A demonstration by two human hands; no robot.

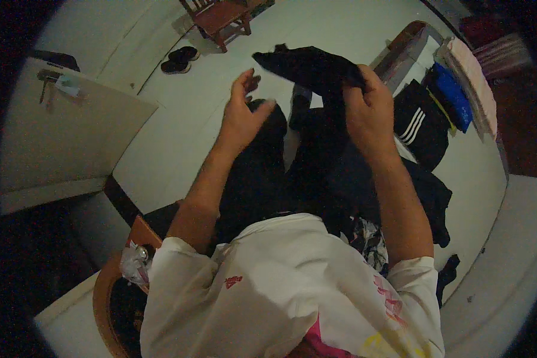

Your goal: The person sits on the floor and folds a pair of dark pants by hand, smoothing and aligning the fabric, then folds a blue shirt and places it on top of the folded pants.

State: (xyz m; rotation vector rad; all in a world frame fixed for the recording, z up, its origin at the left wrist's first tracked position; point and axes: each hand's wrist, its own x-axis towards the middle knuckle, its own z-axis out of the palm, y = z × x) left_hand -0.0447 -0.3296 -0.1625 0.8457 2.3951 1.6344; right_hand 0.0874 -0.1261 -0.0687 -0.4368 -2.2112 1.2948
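A dark cloth garment [311,67] hangs in the air above my knees, its outline bunched. My right hand [369,112] grips it at its right end. To the left of the cloth, my left hand [246,114] is raised with fingers apart and holds nothing. My legs in dark trousers [255,179] are under both hands. On the right lies a folded black garment with three white stripes [418,127]. Nearer to me on that side is more dark clothing [429,197], and beside my hip a black-and-white patterned cloth [369,237]. Which garment the held cloth is, I cannot tell.
Behind the striped garment lie a blue folded item [454,96] and a pale pink folded cloth [472,85]. A wooden chair [219,20] and dark shoes [176,60] stand ahead. A door with keys [71,129] is at left. A plastic bag [134,266] sits by my left elbow.
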